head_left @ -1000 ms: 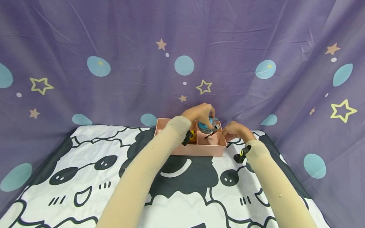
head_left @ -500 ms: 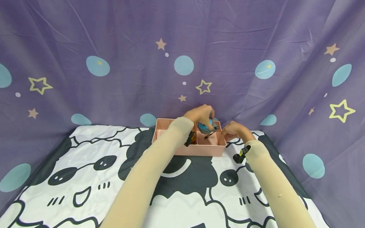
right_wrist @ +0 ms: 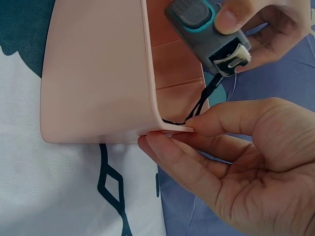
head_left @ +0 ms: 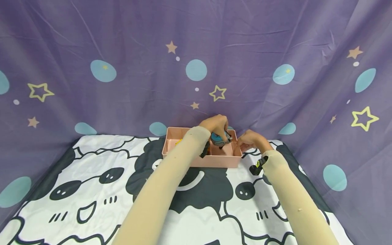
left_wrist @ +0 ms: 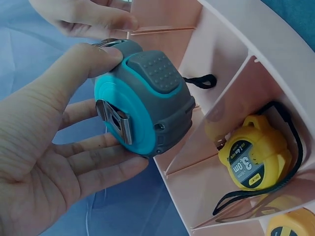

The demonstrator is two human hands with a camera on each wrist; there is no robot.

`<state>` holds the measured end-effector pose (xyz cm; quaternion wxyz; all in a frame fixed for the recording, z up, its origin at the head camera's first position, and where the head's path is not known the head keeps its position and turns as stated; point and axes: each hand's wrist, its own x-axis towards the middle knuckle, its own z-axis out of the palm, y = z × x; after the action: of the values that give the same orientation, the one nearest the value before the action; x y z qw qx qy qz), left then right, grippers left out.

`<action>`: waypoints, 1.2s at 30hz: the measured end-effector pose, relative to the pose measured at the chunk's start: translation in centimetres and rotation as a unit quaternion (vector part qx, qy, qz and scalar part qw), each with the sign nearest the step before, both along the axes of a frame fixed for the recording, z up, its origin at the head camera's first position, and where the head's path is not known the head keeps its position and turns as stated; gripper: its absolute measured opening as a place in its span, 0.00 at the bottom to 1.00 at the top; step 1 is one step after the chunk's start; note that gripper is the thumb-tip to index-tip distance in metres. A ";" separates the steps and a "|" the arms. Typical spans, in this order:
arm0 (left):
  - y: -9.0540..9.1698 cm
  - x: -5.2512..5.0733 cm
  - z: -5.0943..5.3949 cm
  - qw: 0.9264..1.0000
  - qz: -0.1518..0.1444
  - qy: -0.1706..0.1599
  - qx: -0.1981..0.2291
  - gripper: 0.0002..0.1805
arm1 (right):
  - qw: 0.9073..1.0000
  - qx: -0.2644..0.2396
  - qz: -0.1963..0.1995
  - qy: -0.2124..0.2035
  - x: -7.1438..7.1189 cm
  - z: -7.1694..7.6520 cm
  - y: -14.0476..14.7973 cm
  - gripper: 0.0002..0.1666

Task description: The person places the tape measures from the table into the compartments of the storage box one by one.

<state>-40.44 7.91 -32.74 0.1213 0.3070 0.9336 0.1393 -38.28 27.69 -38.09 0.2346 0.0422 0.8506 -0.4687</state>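
Note:
My left hand grips a grey and teal tape measure between thumb and fingers, above the right-hand compartment of a pink divided box. A black wrist cord trails from the tape measure's end down into the box. At the box's right end, my right hand pinches the rim between thumb and fingers. In the left wrist view, a yellow tape measure with a black cord lies in the compartment beside the divider.
Part of another yellow tape measure shows in a further compartment. The box stands at the back of a cartoon-printed cloth. Right behind it hangs a purple curtain.
My left hand has lowered slightly with the tape measure, which has shifted a little left and turned. The right hand keeps its hold on the rim. The head view has shifted slightly.

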 end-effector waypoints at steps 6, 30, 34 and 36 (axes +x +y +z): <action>0.1 -0.5 -0.6 1.000 0.009 -0.015 0.001 0.12 | 1.000 0.009 0.000 -0.002 0.0 0.0 0.0 0.08; 1.9 -1.7 -2.7 0.997 0.035 -0.040 -0.053 0.29 | 1.000 0.013 0.012 0.000 -0.3 -0.1 0.2 0.15; 2.0 -1.9 -3.2 0.997 0.041 -0.049 -0.049 0.25 | 1.000 0.007 0.005 -0.001 -0.3 -0.1 0.1 0.10; 2.1 -1.9 -3.3 0.997 0.046 -0.051 -0.047 0.22 | 1.000 0.005 0.004 -0.002 -0.2 -0.1 0.1 0.08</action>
<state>-42.30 9.98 -36.07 0.1768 0.2501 0.9448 0.1162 -38.51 27.81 -38.19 0.2381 0.0413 0.8526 -0.4633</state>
